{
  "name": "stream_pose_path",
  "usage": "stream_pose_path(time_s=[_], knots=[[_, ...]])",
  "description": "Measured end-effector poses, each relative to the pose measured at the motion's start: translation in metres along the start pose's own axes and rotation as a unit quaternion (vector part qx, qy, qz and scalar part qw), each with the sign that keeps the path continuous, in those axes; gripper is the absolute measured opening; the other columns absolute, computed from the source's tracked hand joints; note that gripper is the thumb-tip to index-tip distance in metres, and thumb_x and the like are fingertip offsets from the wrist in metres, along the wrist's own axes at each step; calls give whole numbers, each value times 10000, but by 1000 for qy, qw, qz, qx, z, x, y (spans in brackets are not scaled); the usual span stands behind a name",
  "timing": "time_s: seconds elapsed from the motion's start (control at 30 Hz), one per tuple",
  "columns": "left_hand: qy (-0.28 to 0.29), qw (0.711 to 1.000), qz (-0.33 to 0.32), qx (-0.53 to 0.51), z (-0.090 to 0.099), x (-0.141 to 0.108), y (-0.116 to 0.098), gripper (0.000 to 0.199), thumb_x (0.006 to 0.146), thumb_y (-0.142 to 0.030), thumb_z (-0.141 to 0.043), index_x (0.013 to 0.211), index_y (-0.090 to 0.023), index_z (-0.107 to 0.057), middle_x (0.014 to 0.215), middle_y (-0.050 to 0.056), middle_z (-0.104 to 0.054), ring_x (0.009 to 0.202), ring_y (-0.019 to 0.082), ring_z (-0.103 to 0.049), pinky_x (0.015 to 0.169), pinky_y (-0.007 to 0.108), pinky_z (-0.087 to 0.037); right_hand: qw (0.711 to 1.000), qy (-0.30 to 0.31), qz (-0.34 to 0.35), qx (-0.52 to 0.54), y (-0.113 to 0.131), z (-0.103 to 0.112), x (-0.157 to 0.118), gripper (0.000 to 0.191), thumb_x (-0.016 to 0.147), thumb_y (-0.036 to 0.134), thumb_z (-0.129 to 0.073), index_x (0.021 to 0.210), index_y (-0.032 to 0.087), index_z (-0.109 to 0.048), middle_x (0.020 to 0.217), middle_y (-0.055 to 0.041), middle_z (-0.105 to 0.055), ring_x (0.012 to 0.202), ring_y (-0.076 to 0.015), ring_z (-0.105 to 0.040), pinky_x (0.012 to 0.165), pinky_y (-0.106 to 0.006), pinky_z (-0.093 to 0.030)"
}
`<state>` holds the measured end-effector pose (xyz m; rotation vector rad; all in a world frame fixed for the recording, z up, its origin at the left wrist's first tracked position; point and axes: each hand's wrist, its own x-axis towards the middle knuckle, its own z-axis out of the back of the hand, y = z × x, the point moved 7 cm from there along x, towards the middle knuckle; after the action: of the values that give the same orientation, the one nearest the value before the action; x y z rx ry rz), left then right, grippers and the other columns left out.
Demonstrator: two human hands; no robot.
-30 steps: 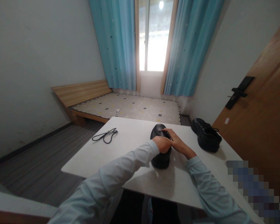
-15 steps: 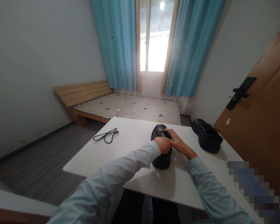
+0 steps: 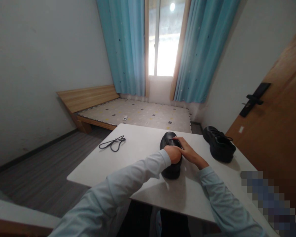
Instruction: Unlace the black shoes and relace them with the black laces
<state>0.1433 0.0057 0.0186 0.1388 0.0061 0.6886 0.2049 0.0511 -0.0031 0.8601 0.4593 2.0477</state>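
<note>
A black shoe (image 3: 171, 172) stands on the white table in front of me, its toe pointing away. My left hand (image 3: 173, 154) reaches over the shoe's opening, and its fingers are hidden down inside or behind the wrist. From the right side, my right hand (image 3: 189, 152) grips the shoe's upper, its index finger lying across the front near the eyelets. Both hands touch each other over the shoe. Whether a lace is between the fingers is too small to tell. To the left lies a loose dark shoelace (image 3: 114, 143), loosely folded.
The white table (image 3: 88, 168) also bears a second black shoe (image 3: 222, 148), laced, near its right edge. Beyond it is a bed (image 3: 138, 110) with a small white remote-like object (image 3: 125, 118) on it. A wooden door (image 3: 273, 131) is at the right.
Almost nothing differs; my left hand has shifted very slightly to the right over the shoe. The shoes and the loose shoelace stay where they were.
</note>
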Motion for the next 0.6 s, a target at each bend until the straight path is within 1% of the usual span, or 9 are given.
stream_pose_path(time_s=[0.1,0.2,0.4,0.6], knots=[[46,999,20,-9,8,-4,-2,134,779,-90,-561,806,-47,-685,792,126,-684,723,215,-643,683,305,-519,1000,-1,0,3,0,0,0,403,851,449,-484,1201,248,-474,1226,-89,-508,1189,-256,-461,1039,-465,-342],[67,997,36,-16,13,-8,-3,172,809,-108,-533,868,-51,-684,840,136,-685,759,223,-649,697,305,-516,1000,-5,1,4,0,1,0,387,853,448,-479,1190,257,-481,1221,-85,-510,1184,-257,-464,1035,-466,-343],[58,995,68,-44,25,-19,-2,250,871,-111,-425,905,-58,-667,896,159,-676,849,258,-660,711,344,-532,1000,5,-14,2,1,2,-1,387,857,434,-465,1194,244,-478,1199,-85,-511,1144,-257,-479,1010,-463,-362],[43,993,94,-64,41,-28,-2,235,870,-105,-429,955,-57,-643,980,180,-667,944,280,-654,747,384,-543,999,14,-26,-17,5,3,-1,390,864,425,-438,1201,234,-474,1187,-90,-508,1118,-259,-486,993,-465,-370]])
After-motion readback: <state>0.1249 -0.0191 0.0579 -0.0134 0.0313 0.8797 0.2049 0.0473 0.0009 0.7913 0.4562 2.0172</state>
